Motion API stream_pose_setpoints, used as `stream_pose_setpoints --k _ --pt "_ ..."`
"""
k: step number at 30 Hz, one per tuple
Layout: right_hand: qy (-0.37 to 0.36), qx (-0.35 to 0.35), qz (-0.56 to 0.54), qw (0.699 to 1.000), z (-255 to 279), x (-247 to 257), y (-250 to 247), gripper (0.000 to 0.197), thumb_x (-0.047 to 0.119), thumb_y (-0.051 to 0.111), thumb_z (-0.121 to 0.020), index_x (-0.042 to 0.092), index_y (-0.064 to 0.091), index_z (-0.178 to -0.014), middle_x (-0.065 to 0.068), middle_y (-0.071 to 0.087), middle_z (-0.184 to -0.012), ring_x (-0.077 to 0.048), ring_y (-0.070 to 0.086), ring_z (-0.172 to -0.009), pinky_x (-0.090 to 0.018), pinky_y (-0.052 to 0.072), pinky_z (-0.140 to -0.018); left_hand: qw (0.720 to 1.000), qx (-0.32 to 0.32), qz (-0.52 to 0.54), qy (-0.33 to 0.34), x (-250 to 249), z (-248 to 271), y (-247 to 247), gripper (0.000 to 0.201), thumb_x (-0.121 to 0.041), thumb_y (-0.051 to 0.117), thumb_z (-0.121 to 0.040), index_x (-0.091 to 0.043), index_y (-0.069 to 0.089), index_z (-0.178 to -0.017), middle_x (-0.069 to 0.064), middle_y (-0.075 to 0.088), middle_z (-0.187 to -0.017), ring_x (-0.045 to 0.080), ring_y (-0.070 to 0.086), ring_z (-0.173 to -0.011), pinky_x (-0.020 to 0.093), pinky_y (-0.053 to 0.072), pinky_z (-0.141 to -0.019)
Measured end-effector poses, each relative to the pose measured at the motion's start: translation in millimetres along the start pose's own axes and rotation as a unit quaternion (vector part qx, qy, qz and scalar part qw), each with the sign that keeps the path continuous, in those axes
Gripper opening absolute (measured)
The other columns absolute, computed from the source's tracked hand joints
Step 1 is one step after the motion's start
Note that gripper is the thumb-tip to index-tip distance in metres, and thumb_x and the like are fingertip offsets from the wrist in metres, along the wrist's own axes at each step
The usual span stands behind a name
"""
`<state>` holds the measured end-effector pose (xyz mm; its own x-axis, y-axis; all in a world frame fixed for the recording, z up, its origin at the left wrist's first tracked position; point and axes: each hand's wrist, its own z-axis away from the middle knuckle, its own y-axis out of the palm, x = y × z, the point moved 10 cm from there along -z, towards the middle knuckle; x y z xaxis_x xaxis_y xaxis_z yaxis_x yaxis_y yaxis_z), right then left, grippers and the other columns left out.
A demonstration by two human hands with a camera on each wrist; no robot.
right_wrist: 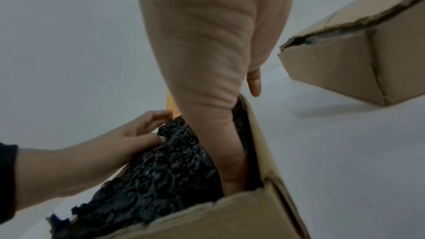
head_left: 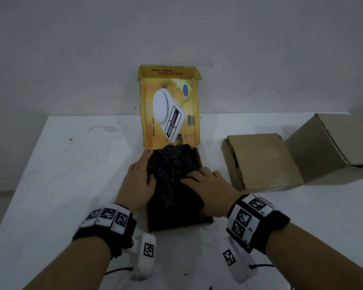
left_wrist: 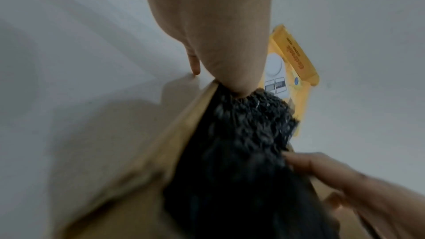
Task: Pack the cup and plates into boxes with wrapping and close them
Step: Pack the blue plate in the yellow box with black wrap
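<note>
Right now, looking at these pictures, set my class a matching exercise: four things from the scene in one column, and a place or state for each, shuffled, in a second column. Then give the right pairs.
Things
1. yellow lid
2. black wrapping
3. left hand
4. flat brown box

Places or states
A. closed, lying on the white table to the right of the open box
B. stands open, raised toward the wall
C. fills the open box, pressed down from above
D. rests at the left edge of the wrapping

Pairs: 1-B, 2-C, 3-D, 4-A
</note>
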<state>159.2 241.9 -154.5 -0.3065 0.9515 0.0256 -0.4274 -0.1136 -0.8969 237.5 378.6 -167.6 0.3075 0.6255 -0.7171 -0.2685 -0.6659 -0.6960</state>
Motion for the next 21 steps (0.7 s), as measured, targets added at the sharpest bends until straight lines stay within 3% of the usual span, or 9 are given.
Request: stream_pose_setpoints --k 2,5,8,11,14,16,18,20,21 --pt "-0.001 -0.007 -0.006 1.000 1.6 1.4 2.2 0.093 0.034 0.070 -0.077 0.023 0.013 -0.149 -0.003 0.018 -0.152 -0.026 0.004 -0.143 -0.047 0.018 -0.112 0.998 -0.014 0.061 -0.022 3.4 -6.5 -9.3 0.074 -0.011 0.054 -0.083 -0.022 0.020 -0.147 0.010 0.042 -0.142 0.028 0.043 -0.125 0.044 0.039 -0.103" --pt "0.002 0.019 -0.017 1.000 1.0 3.0 7.5 0.094 0.029 0.069 -0.079 0.021 0.008 -0.150 -0.004 0.010 -0.155 -0.023 -0.010 -0.145 -0.049 0.004 -0.116 0.983 -0.053 0.137 -0.110 14.8 -17.2 -24.5 0.077 -0.004 0.060 -0.083 -0.018 0.020 -0.147 0.008 0.030 -0.147 0.022 0.036 -0.131 0.037 0.036 -0.103" --pt "0.004 0.033 -0.028 0.999 0.2 2.8 10.0 0.095 0.029 0.070 -0.080 0.022 0.006 -0.150 -0.004 0.009 -0.155 -0.022 -0.005 -0.146 -0.050 -0.002 -0.116 0.942 -0.038 0.268 -0.198 22.0 -33.6 -25.1 0.081 0.004 0.053 -0.086 -0.019 0.007 -0.150 0.006 0.025 -0.152 0.024 0.030 -0.137 0.036 0.034 -0.103" --pt "0.007 0.033 -0.039 0.999 0.6 2.1 9.1 0.093 0.029 0.068 -0.081 0.023 0.005 -0.150 -0.003 0.009 -0.155 -0.021 -0.001 -0.146 -0.050 -0.005 -0.115 0.890 -0.011 0.390 -0.236 14.0 -47.0 -23.5 0.082 0.008 0.041 -0.086 -0.019 -0.003 -0.150 0.000 0.045 -0.136 0.021 0.037 -0.130 0.039 0.026 -0.110" --pt "0.006 0.032 -0.045 0.998 1.3 4.6 7.3 0.092 0.027 0.067 -0.082 0.022 0.005 -0.150 -0.003 0.009 -0.155 -0.021 -0.001 -0.146 -0.050 -0.005 -0.115 0.874 -0.006 0.426 -0.233 0.3 -50.9 -27.4 0.067 0.002 0.038 -0.090 -0.020 0.015 -0.149 0.002 0.052 -0.118 0.017 0.044 -0.115 0.036 0.027 -0.111" --pt "0.006 0.029 -0.048 0.998 0.6 4.8 7.1 0.092 0.026 0.066 -0.082 0.023 0.005 -0.150 -0.002 0.008 -0.155 -0.020 -0.002 -0.146 -0.050 -0.005 -0.115 0.876 -0.005 0.430 -0.216 -7.5 -52.3 -30.0 0.045 -0.003 0.035 -0.092 -0.025 0.044 -0.130 0.002 0.058 -0.104 0.015 0.051 -0.103 0.027 0.039 -0.095" --pt "0.006 0.025 -0.058 0.998 0.2 3.9 8.2 0.092 0.026 0.066 -0.082 0.023 0.005 -0.150 -0.002 0.008 -0.155 -0.020 -0.002 -0.146 -0.050 -0.005 -0.115 0.880 -0.015 0.429 -0.201 -13.4 -52.1 -33.4 0.035 -0.009 0.032 -0.095 -0.026 0.062 -0.102 -0.003 0.063 -0.089 0.012 0.056 -0.089 0.019 0.043 -0.077" --pt "0.007 0.021 -0.073 0.997 0.9 3.5 9.0 0.093 0.026 0.067 -0.082 0.022 0.003 -0.150 -0.002 0.008 -0.155 -0.020 -0.002 -0.146 -0.050 -0.004 -0.115 0.883 -0.022 0.430 -0.184 -18.8 -49.0 -36.4 0.046 -0.012 0.027 -0.097 -0.024 0.067 -0.079 -0.010 0.066 -0.068 0.007 0.057 -0.070 0.013 0.045 -0.062" --pt "0.009 0.014 -0.087 0.996 1.3 3.3 8.2 0.094 0.025 0.067 -0.081 0.022 0.002 -0.149 -0.002 0.009 -0.156 -0.019 -0.002 -0.146 -0.049 -0.004 -0.115 0.884 -0.024 0.431 -0.177 -20.8 -47.2 -37.5 0.048 -0.012 0.023 -0.098 -0.021 0.063 -0.075 -0.012 0.065 -0.062 0.006 0.055 -0.066 0.012 0.044 -0.057"
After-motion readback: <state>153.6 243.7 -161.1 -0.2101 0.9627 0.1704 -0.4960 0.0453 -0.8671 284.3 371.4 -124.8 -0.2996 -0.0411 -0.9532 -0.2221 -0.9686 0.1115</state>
